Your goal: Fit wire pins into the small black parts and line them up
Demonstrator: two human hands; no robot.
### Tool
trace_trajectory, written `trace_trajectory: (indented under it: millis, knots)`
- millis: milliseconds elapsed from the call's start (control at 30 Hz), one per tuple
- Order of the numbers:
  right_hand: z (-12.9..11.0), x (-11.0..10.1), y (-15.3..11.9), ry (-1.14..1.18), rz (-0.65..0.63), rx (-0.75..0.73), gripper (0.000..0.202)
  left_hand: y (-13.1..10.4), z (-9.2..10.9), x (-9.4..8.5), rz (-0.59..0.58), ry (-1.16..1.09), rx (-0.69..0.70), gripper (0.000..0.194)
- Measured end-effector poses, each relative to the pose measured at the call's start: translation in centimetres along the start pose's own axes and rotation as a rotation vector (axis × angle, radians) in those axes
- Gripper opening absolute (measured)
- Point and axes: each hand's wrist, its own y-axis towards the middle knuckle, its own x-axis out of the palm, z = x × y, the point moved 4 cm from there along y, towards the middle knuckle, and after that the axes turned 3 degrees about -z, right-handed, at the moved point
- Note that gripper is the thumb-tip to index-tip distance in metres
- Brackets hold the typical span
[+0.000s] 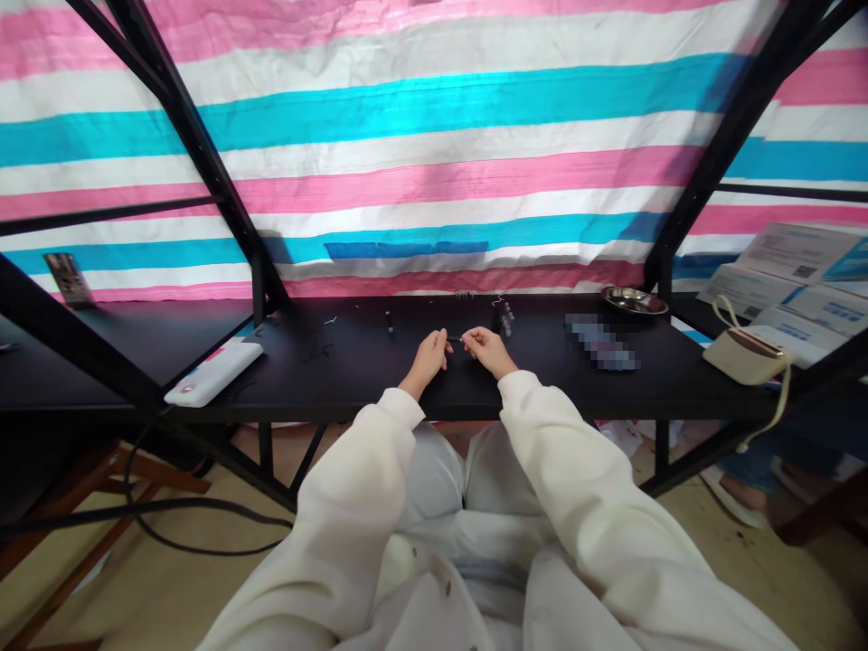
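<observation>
Thin dark piece: a short, slender, nearly black thing (455,340) is spanning the gap between the two hands, lying roughly level just above the counter (339,375); its outline is looking straight, its finer detail staying too small to read.
Right end: a pale spot is showing by the right fingertips; whether it is belonging to the piece, I cannot tell.
Left hand: the left hand (429,357) is pinching one end, its fingers curling inward.
Right hand: the right hand (488,351) is gripping the other end between thumb and fingers.
Dark cylinder: a small cylinder (389,323) with a pale lower end is sitting left of the hands.
Small shiny pieces: a cluster (507,319) is lying just beyond the right hand.
Metal dish: a round, shiny dish (635,302) is resting toward the counter's far right corner.
</observation>
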Motion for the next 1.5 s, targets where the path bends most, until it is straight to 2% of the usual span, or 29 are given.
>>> trace_trajectory:
  millis: [100, 300, 400, 600, 667, 733, 867, 967, 1200, 1300, 1400, 1500]
  knots:
    - [0.1, 0.3, -0.2, -0.063, -0.040, -0.025, 0.037, -0.2, 0.3, -0.2, 0.029, 0.014, 0.020, 0.036]
    - [-0.6, 0.5, -0.5, -0.289, -0.064, -0.122, 0.023, -0.5, 0.8, -1.2, 0.185, 0.091, 0.045, 0.027]
    - [-1.1, 0.2, -0.6, -0.371, -0.012, -0.189, 0.017, -0.5, 0.9, -1.6, 0.250, 0.083, 0.033, 0.023]
    - [-1.8, -0.8, -0.7, -0.392, 0.136, -0.195, 0.015, -0.5, 0.8, -2.4, 0.361, -0.007, 0.028, 0.022]
    - [-2.0, -1.0, -0.8, -0.337, 0.169, -0.197, 0.018, -0.4, 0.8, -2.2, 0.331, -0.061, 0.014, 0.023]
    - [-1.9, -0.9, -0.8, -0.295, 0.156, -0.186, 0.022, -0.3, 0.7, -1.7, 0.232, -0.119, -0.002, 0.026]
    - [-1.3, 0.0, -0.7, -0.226, 0.014, -0.144, 0.029, -0.3, 0.8, -0.3, -0.016, -0.203, -0.034, 0.031]
    - [-0.9, 0.4, -0.6, -0.188, -0.065, -0.114, 0.030, -0.5, 1.0, 0.1, -0.099, -0.249, -0.064, 0.032]
    - [-0.6, 0.7, -0.8, -0.215, -0.091, -0.110, 0.027, -0.6, 1.4, 0.0, -0.110, -0.330, -0.102, 0.026]
    - [-0.5, 0.6, -0.7, -0.241, -0.075, -0.120, 0.028, -0.5, 1.2, -0.3, -0.063, -0.289, -0.082, 0.026]
    - [-0.5, -0.1, -0.6, -0.306, 0.021, -0.139, 0.028, -0.5, 1.0, -0.9, 0.078, -0.166, -0.032, 0.021]
    - [-0.6, -1.7, -0.5, -0.430, 0.201, -0.124, 0.023, -0.8, 1.3, -1.2, 0.163, 0.058, 0.078, 0.015]
